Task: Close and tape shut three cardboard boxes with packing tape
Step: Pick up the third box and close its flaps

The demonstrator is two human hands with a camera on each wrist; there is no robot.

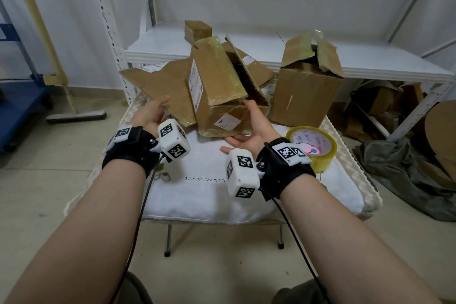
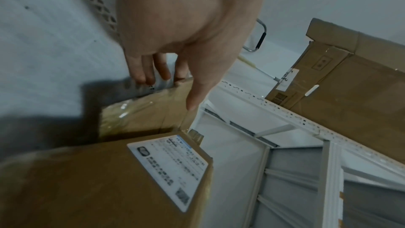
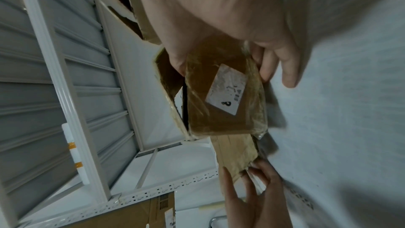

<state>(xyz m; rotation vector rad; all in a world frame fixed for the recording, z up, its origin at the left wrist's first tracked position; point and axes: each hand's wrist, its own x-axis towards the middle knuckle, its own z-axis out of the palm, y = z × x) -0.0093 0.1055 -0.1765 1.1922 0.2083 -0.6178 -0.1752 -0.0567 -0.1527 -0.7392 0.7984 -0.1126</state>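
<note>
**Getting the first box into position, flaps not yet closed**

From the head view, the person is handling a tilted cardboard box [image 1: 217, 96] on the small cloth-covered table [image 1: 209, 195], so the step in hand looks like the closing of this box. The left hand [image 1: 150, 112] is pinching the edge of its wide open flap [image 1: 160, 84] on the left; the right hand [image 1: 251, 126] is cupping the near right corner, thumb on the box. A second box [image 1: 306, 89] is standing open to the right, and the tape roll [image 1: 313, 145] is lying near it, untouched.

From the left wrist, the fingers [image 2: 142, 70] are curling behind the flap's edge while the thumb is lying on its front.

From the right wrist, the right hand's fingers [image 3: 269, 65] are wrapping under the labelled end of the box.

Next, I judge, the box needs setting upright and the flaps folding in before taping.
</note>
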